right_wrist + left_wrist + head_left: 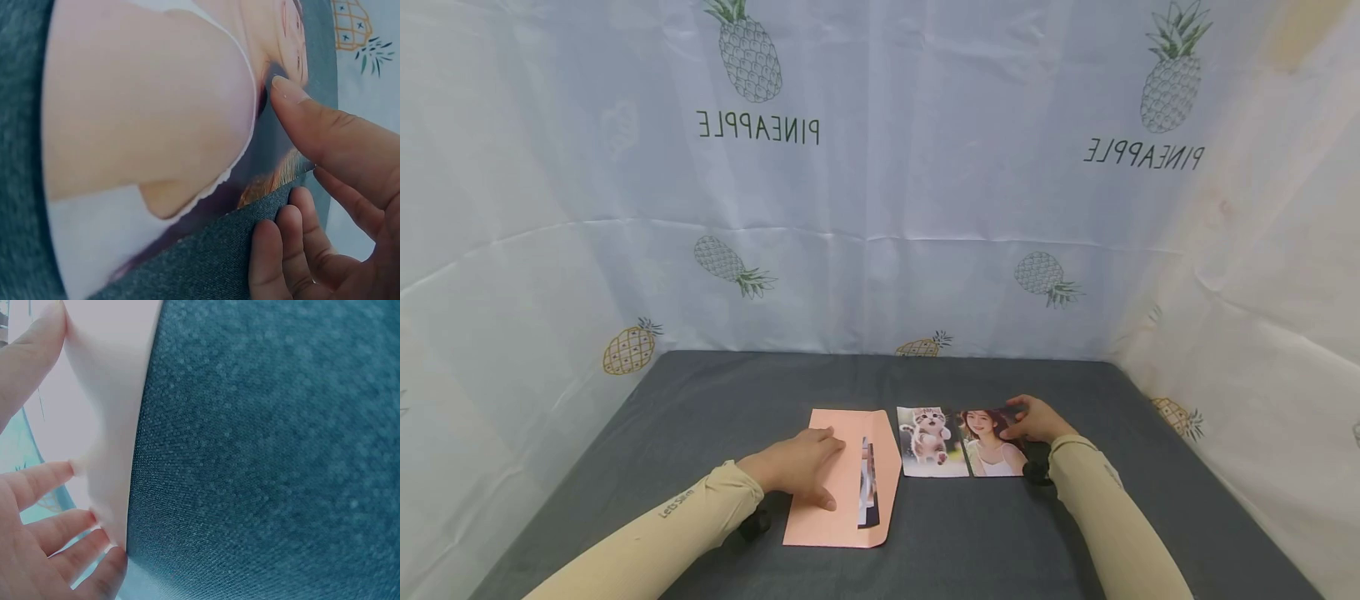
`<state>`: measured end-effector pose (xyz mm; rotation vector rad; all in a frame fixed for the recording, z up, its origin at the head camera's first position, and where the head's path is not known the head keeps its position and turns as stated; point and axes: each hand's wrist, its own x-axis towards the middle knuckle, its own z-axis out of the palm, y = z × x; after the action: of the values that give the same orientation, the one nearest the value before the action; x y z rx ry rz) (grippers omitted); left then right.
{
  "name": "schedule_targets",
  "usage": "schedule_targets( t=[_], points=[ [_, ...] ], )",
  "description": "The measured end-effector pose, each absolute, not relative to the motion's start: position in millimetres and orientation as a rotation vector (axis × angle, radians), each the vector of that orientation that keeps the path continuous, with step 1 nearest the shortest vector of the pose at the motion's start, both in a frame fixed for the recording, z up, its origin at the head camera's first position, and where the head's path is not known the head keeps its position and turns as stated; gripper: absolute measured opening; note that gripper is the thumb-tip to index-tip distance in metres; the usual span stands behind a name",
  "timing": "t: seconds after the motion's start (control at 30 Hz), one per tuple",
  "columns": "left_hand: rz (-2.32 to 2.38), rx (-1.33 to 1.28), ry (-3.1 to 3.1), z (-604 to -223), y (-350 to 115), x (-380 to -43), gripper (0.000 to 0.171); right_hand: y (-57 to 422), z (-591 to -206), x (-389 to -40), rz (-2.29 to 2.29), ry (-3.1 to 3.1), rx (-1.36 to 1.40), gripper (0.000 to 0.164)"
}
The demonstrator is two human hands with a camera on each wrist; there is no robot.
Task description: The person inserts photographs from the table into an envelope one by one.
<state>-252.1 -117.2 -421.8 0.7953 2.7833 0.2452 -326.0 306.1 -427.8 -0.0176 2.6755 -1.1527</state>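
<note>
A pink envelope [820, 508] lies on the dark cloth, its pointed flap spread open to the right. Several photo prints [868, 492] show at its opening, mostly hidden inside. My left hand [801, 467] rests on the envelope with fingers spread; in the left wrist view its fingertips touch the envelope's pale surface [115, 394]. Right of the flap lie a kitten photo [931, 446] and, beside it, a portrait photo [992, 458]. My right hand [1036, 418] pinches the portrait photo near its right edge, thumb [300, 112] on the printed face, index finger at the edge.
A dark grey cloth [715, 400] covers the table. White pineapple-print curtains [880, 183] hang behind it and at both sides. Dark wrist devices [755, 525] sit under the beige sleeves.
</note>
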Motion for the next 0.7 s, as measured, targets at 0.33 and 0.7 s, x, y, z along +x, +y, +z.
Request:
schedule_targets(
  t=[0.33, 0.7],
  points=[
    [0.238, 0.779, 2.783, -422.0, -116.7, -251.8, 0.088, 301.9, -425.4, -325.9, -1.094, 2.706, -0.035, 0.076],
    [0.254, 0.792, 2.781, -422.2, -117.6, -251.4, 0.087, 300.3, -427.9, -326.3, -1.073, 2.722, 0.008, 0.075]
  ],
)
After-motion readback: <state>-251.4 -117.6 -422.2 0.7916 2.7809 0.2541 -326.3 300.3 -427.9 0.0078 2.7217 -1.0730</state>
